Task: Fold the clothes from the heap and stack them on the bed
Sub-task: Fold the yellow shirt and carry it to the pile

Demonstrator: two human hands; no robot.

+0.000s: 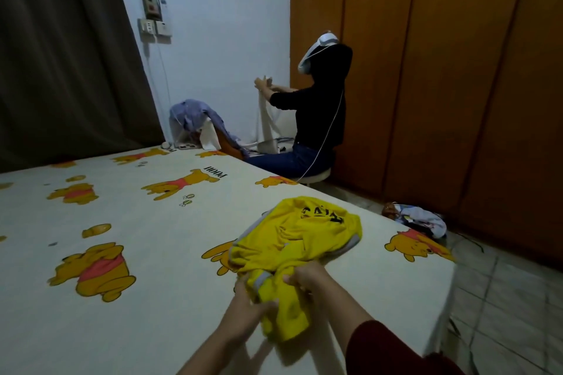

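Observation:
A crumpled yellow shirt with black lettering and grey trim lies on the bed, near its right edge. My left hand grips the shirt's near end from the left. My right hand grips the same bunched end from the right, fingers curled into the cloth. The far part of the shirt rests on the sheet, which is white with a yellow bear print.
Another person sits on a stool beyond the bed, holding up a white cloth. A heap of bluish clothes lies by the far wall. A small bundle lies on the tiled floor by the wooden wardrobe. A dark curtain hangs at left.

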